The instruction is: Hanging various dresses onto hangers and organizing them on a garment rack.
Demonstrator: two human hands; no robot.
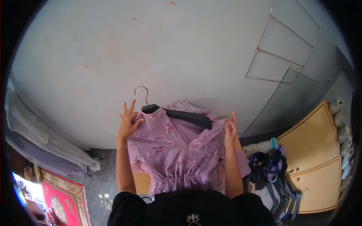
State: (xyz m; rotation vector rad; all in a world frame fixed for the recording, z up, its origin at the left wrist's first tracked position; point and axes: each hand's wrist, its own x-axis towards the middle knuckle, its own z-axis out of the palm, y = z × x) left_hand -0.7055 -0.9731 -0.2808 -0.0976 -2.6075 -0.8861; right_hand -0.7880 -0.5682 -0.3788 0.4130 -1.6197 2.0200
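Note:
In front of me is a mauve dress [162,139] with an embroidered floral pattern, a V neckline and a gathered waist. My left hand [129,121] pinches its left shoulder between thumb and forefinger, the other fingers spread upward. On the right, the fingers of my right hand [230,130] are closed on the other shoulder's edge and hold it out. A black hanger [190,117] with a metal hook lies tilted in the neck opening. Its left end is inside the dress, while its right end shows bare, short of my right hand.
Right of me, several dark hangers [277,196] hang beside a bundle of dark straps [264,165]. A wooden cabinet [313,143] stands further right. A wire grid [283,56] is on the pale wall. White lace cloth [34,120] hangs at left, near a red rug [68,192].

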